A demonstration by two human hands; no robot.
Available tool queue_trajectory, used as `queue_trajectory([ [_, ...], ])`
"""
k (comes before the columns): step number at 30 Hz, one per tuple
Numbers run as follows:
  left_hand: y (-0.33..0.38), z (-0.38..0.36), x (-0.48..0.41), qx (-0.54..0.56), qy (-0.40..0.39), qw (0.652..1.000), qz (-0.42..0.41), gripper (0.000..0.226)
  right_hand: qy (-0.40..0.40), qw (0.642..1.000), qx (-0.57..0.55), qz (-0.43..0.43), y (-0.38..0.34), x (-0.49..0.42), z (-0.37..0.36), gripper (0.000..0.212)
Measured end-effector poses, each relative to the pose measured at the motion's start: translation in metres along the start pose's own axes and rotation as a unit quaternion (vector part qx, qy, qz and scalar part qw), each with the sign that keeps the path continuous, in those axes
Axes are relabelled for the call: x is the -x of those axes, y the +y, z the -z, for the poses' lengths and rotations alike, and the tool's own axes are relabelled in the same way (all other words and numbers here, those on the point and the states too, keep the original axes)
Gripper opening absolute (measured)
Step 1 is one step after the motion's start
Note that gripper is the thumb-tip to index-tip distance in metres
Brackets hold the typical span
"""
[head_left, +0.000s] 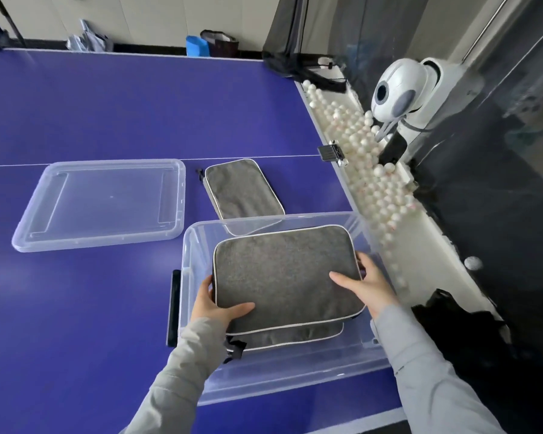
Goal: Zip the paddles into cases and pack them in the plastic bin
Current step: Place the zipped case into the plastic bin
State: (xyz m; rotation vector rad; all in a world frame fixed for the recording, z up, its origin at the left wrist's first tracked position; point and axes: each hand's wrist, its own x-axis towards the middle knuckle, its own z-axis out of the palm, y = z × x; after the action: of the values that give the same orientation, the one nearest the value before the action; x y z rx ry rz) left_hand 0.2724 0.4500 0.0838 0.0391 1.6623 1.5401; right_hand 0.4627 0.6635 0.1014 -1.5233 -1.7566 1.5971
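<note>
A clear plastic bin (195,245) stands on the blue table near its front right corner. Inside it, both hands hold a grey zipped paddle case (282,277) with white piping. My left hand (215,303) grips its left front corner, thumb on top. My right hand (362,285) grips its right edge. Beneath it lies a second grey case (295,336), partly hidden, with a black strap at its left end. A third grey case (240,191) lies flat on the table just behind the bin. No bare paddle is visible.
The bin's clear lid (104,203) lies on the table to the left. A black handle clip (173,308) sits on the bin's left side. Several white balls (367,164) fill a trough along the table's right edge, beside a white ball machine (398,89).
</note>
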Motion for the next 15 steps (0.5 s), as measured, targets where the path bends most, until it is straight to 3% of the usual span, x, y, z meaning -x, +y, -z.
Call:
queue_trajectory([
  [3, -0.018, -0.004, -0.006, -0.001, 0.047, 0.998, 0.038, 0.092, -0.023, 0.999, 0.040, -0.020, 0.018, -0.007, -0.008, 0.070],
  [6, -0.030, -0.004, -0.017, -0.073, 0.089, 0.992, 0.047, 0.098, -0.030, 0.997, 0.064, -0.030, 0.031, -0.010, -0.014, 0.077],
  [15, -0.040, 0.000, -0.033, -0.234, 0.095, 0.964, 0.082, 0.102, -0.046, 0.991, 0.123, -0.035, 0.045, -0.012, -0.023, 0.083],
])
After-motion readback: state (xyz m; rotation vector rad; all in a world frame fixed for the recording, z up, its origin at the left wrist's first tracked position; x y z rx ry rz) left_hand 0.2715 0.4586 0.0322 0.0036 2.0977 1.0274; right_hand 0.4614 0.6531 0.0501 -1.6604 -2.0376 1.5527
